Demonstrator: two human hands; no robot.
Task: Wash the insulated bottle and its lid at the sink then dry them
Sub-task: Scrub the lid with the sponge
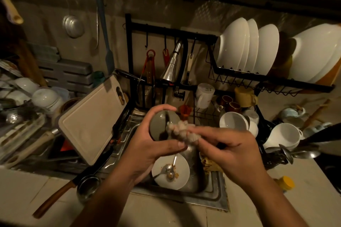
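My left hand [147, 151] curls round the bottle [159, 125] over the sink [212, 190], catching drips I reckon, while right hand [234, 155] fingers [204, 131] pinch the scrubber [181, 131] against its end.

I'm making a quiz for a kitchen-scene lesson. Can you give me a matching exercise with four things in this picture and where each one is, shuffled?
Things:
1 grey lid
2 scrubber
3 cutting board
4 dirty white plate

Places:
A leaning at the sink's left side
B held in the left hand
C lying in the sink, with a spoon on it
D pinched in the right hand

Pairs: 1-B, 2-D, 3-A, 4-C.
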